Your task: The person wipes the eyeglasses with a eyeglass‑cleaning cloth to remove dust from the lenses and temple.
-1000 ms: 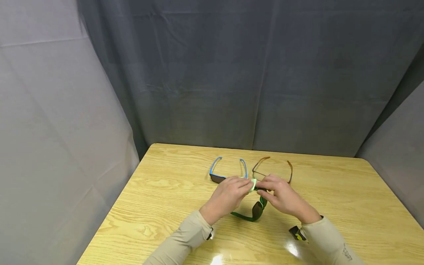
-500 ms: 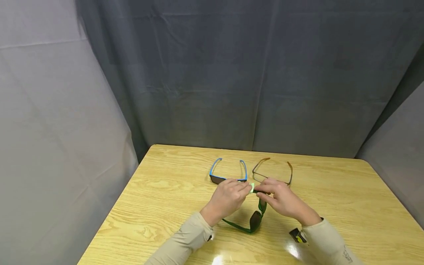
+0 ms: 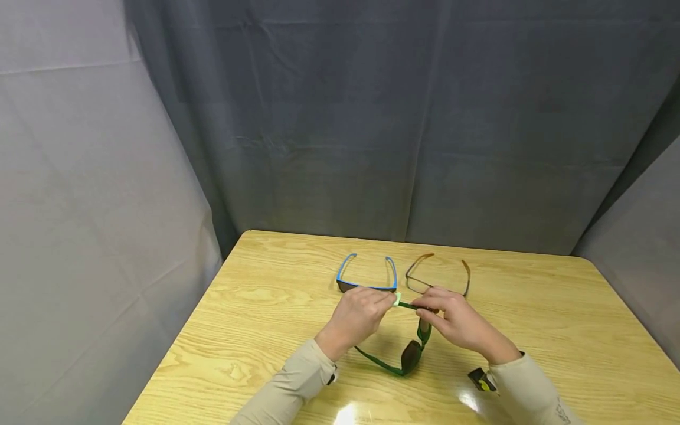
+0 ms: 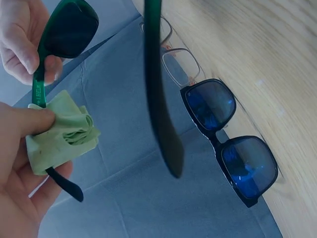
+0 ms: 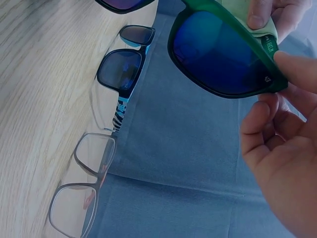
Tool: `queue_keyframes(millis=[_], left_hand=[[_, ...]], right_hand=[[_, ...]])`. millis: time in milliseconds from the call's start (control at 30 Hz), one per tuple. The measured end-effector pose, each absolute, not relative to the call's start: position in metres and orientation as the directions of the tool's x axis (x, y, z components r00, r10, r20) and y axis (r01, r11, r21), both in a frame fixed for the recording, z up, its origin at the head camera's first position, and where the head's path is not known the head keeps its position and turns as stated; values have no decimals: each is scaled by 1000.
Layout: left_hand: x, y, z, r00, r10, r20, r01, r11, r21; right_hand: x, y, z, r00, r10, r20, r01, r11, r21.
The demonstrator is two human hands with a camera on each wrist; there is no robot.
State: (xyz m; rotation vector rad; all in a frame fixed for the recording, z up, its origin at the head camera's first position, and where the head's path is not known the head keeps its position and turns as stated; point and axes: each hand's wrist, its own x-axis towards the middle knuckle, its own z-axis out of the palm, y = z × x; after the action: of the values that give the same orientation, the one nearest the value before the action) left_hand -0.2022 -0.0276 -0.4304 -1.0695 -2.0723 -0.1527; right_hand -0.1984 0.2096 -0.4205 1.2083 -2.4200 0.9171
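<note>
A pair of green-framed sunglasses (image 3: 410, 357) with dark lenses is held up between both hands, its other temple arm stretching toward the lower left. My right hand (image 3: 454, 319) pinches the frame at the hinge corner; the right wrist view shows the blue mirrored lens (image 5: 218, 52) there. With my left hand (image 3: 357, 319) I pinch a folded pale green cloth (image 4: 64, 131) round the nearer temple arm. The dark temple tip (image 4: 67, 186) sticks out below the cloth. Part of the temple shows bare between the two hands.
Behind the hands, blue-and-black sunglasses (image 3: 366, 287) and thin-framed eyeglasses (image 3: 419, 283) rest on the wooden table (image 3: 255, 295), temples unfolded toward the back. A small black-and-yellow item (image 3: 482, 379) shows beside the right cuff. Grey curtains (image 3: 319, 147) enclose the table.
My left hand and the cloth have slid left along the temple arm, away from my right hand, baring more of it. The sunglasses' front sits slightly lower than one second ago.
</note>
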Motion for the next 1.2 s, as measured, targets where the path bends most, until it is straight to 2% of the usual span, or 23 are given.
queue_keyframes(millis=[333, 867, 1200], left_hand=[[-205, -35, -429, -355, 620, 700, 746, 639, -189], [-210, -40, -427, -311, 605, 733, 775, 608, -172], [-212, -45, -428, -318, 597, 737, 779, 607, -156]], right_hand=[[-198, 215, -420, -662, -586, 467, -749, 487, -450], [-199, 221, -419, -655, -584, 480, -755, 478, -449], [-200, 224, -419, -659, -580, 479, -752, 484, -448]])
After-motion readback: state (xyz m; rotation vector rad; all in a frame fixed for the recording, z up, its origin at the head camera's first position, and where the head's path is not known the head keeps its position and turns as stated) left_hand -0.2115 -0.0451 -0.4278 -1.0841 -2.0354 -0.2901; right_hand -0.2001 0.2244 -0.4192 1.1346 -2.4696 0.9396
